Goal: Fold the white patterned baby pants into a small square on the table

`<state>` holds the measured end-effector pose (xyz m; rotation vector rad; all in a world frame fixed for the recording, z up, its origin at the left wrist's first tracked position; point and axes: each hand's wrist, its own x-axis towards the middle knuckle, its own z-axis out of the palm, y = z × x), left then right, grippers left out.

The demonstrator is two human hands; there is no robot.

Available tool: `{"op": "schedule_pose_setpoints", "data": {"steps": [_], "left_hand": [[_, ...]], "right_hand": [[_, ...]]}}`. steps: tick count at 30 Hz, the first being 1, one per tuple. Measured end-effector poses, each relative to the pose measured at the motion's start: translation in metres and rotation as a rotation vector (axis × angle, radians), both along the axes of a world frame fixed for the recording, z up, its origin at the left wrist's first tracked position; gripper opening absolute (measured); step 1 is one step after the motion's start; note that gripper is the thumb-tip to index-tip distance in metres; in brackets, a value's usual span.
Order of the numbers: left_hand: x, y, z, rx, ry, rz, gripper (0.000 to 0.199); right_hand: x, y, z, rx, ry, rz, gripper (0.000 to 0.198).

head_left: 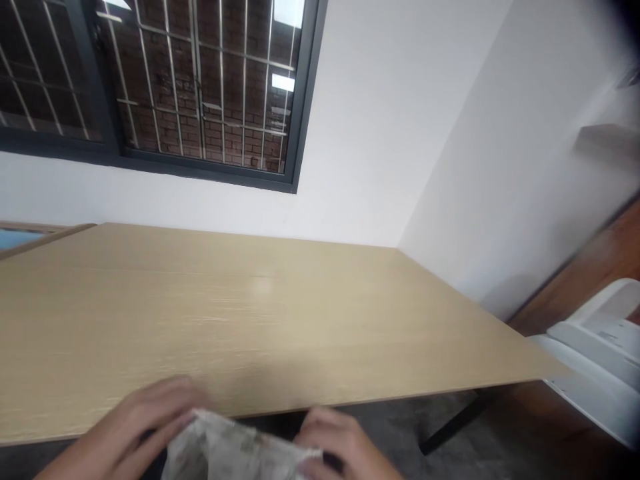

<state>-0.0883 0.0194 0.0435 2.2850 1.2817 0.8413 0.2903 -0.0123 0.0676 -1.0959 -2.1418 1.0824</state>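
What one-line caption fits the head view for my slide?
Both hands, left hand and right hand, hold a crumpled pale cloth at the near edge of a light wooden table.

Readable text: none anywhere in the frame.
Cloth (pixel 235 453): bottom centre, a faint grey pattern, too blurred to show letters.
White chair (pixel 600 353): lower right, grey smudges on its back that may be a label, illegible.
Window (pixel 150 80): upper left, bars and a brick wall, no sign or number.
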Motion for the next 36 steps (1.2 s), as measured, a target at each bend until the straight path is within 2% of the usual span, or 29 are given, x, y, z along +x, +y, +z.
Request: {"op": "schedule_pose_setpoints", "data": {"steps": [2,5,7,9,11,15,18,22,29,33,36], "left_hand": [[0.007,0.029,0.039,-0.056,-0.032,0.023,0.033],[0.023,0.086,0.091,-0.060,-0.126,0.016,0.041],[0.033,0.131,0.109,-0.085,-0.206,0.079,0.048],[0.041,0.175,0.111,-0.127,-0.272,0.112,0.054],[0.045,0.216,0.100,-0.175,-0.336,0.175,0.057],[0.048,0.278,0.056,-0.271,-0.394,0.228,0.051],[0.047,0.310,0.024,-0.283,-0.373,0.242,0.047],[0.047,0.343,-0.005,-0.240,-0.317,0.298,0.042],[0.052,0.386,-0.038,-0.102,-0.171,0.422,0.027],[0.060,0.394,-0.052,-0.045,-0.078,0.444,0.020],[0.066,0.390,-0.060,0.002,-0.022,0.478,0.020]], "right_hand": [[0.005,0.028,0.033,0.093,0.050,-0.105,0.027],[0.006,0.093,0.057,0.094,0.204,-0.239,0.029],[0.003,0.144,0.060,0.027,0.360,-0.328,0.040],[0.000,0.195,0.056,-0.003,0.466,-0.387,0.044],[-0.004,0.239,0.047,-0.033,0.498,-0.390,0.042],[-0.008,0.305,0.015,-0.112,0.467,-0.329,0.034],[-0.009,0.342,-0.016,-0.109,0.418,-0.366,0.027],[-0.012,0.382,-0.047,-0.060,0.350,-0.449,0.025],[-0.020,0.424,-0.073,0.084,0.237,-0.613,0.023],[-0.022,0.431,-0.081,0.202,0.160,-0.639,0.019],[-0.024,0.433,-0.087,0.266,0.104,-0.640,0.018]]}}
